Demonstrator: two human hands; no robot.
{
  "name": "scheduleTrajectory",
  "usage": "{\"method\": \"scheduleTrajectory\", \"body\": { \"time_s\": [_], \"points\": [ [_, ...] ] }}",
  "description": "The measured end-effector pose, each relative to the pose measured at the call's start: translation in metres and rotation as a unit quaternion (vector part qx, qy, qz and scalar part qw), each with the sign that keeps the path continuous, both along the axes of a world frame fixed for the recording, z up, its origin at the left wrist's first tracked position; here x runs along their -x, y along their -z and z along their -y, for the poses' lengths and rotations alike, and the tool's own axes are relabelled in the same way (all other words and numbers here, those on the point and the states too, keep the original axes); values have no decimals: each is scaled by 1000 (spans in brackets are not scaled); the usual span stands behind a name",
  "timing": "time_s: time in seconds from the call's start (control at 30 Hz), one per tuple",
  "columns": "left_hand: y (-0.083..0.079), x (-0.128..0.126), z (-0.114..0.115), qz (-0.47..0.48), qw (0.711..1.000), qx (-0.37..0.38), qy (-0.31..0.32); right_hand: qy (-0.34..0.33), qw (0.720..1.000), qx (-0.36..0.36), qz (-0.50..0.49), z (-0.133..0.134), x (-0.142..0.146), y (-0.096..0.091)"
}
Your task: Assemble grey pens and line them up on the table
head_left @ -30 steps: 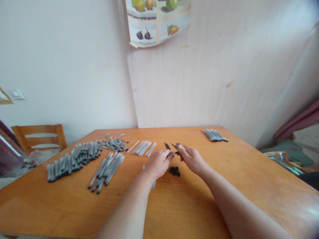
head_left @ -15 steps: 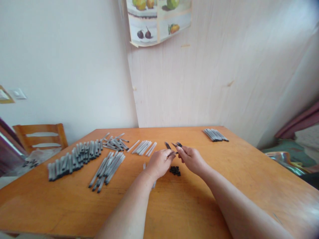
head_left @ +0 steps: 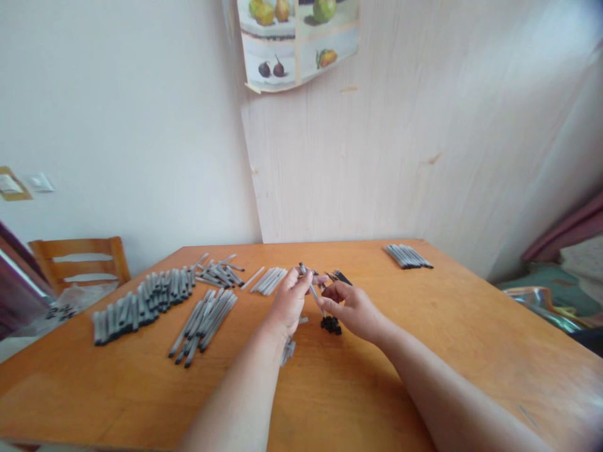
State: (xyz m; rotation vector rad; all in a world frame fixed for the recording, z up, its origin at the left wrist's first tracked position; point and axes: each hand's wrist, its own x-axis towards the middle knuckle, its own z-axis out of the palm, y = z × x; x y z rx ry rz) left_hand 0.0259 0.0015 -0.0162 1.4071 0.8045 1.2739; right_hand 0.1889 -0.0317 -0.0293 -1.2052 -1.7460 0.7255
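Note:
Between the thumb and fingers of my left hand point(head_left: 293, 295) is a slim grey pen point(head_left: 313, 290), tilted, with a dark upper end. My right hand point(head_left: 351, 304) has its thumb and index finger closed at the pen's lower part. Just below my right fingertips lies a small pile of black caps point(head_left: 331, 325). Thin black pointed pen parts point(head_left: 342, 277) lie beyond my right hand. To the left of my left hand is a row of pale tubes point(head_left: 268, 281). Small clear pieces point(head_left: 287, 353) show partly behind my left wrist.
On the left of the wooden table point(head_left: 377, 402) lie a long row of grey pens point(head_left: 136, 302), a stack of pens point(head_left: 205, 320) and a loose heap point(head_left: 220, 272). Another pen row point(head_left: 407, 256) lies back right. A chair point(head_left: 78, 263) stands beyond the left edge.
Both hands were close together at the black pointed parts. Now a grey pen shows in my left hand, turned more upright, and my right hand has shifted slightly down to its lower end.

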Motion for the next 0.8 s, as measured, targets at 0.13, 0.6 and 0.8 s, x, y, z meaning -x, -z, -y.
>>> {"method": "scheduleTrajectory", "body": {
  "time_s": [0.13,0.6,0.8],
  "points": [
    [0,0,1,32,998,28,42,-15,999,30,-8,0,3,3],
    [-4,8,-11,155,981,98,-68,1,999,24,30,-1,-1,3],
    [-5,11,-11,157,980,103,-62,-1,999,47,-15,0,-3,-3]
  ]
}}
